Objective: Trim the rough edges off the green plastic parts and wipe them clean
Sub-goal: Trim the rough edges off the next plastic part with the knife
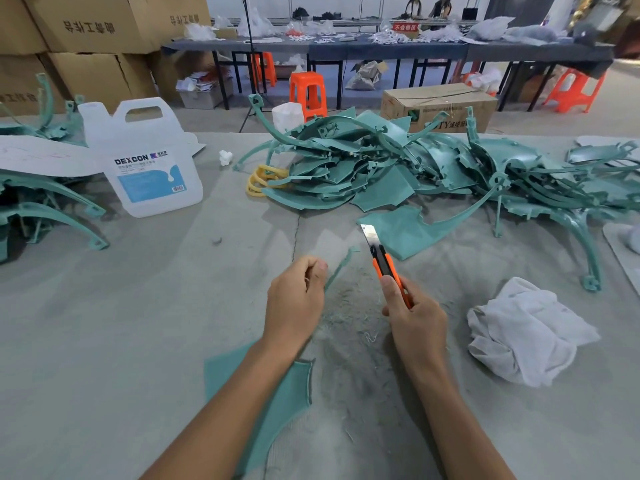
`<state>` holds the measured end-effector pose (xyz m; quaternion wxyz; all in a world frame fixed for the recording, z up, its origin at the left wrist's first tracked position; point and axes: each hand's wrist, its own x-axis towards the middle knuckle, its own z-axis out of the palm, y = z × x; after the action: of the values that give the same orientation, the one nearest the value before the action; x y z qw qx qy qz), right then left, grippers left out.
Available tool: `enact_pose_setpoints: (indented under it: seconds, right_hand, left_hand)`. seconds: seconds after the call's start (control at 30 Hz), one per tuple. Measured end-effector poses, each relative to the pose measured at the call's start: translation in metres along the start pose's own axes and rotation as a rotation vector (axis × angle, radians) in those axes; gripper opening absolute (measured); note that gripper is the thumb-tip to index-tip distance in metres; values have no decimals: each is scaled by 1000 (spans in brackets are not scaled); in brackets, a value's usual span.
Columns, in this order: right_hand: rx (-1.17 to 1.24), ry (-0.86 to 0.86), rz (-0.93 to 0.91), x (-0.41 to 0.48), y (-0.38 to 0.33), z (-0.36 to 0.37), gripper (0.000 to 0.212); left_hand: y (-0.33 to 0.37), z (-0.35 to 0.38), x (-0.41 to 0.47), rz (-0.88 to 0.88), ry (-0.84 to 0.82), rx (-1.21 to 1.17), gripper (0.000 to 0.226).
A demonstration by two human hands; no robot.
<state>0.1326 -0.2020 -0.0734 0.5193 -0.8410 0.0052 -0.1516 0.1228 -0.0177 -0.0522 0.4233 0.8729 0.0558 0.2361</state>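
Right hand [415,317] grips knife [382,261]; left [294,299], seemingly, strip [341,265]

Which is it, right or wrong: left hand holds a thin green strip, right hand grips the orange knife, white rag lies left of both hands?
Wrong: the head view shows the white rag right of both hands. Left hand holds the strip, right hand grips the knife.

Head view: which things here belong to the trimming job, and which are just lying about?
Job: utility knife in right hand; thin green strip in left hand; pile of green parts; white rag; cleaner jug.
Lying about: yellow rings; cardboard box; orange stool.
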Motion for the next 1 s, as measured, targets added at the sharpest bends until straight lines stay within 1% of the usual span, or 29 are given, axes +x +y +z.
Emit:
enact_pose_setpoints:
  seconds: [0.07, 0.13, 0.33, 0.4, 0.53, 0.6, 0.7, 0.77, 0.9, 1.0]
  right_hand:
    - [-2, 8, -4, 0, 0, 0, 19]
    - [6, 9, 0, 0, -1, 1, 16]
    - [39, 28, 7, 0, 0, 1, 24]
    - [55, 36, 11, 1, -1, 1, 22]
    - [57, 34, -5, 0, -1, 0, 19]
    - [61, 29, 3, 0, 0, 0, 20]
    - [58, 28, 14, 1, 2, 1, 26]
    - [67, 30, 21, 1, 3, 1, 26]
    - [71, 21, 20, 2, 3, 1, 30]
    - [74, 31, 28, 3, 3, 0, 33]
  left_hand:
    - [3, 0, 1, 56, -76, 58, 15]
    - [6, 2, 0, 96, -97, 65, 19]
    - [18, 9, -15, 193, 1, -9, 21]
    - [21, 9, -19, 250, 30, 46, 22]
    - [27, 10, -18, 331, 19, 164, 36]
    - [32, 13, -14, 362, 47, 179, 34]
    - [34, 18, -10, 364, 96, 128, 21]
    - [32, 19, -13, 375, 93, 122, 17]
    - [26, 21, -15, 359, 8, 131, 15]
    - [24, 19, -14, 252, -39, 39, 14]
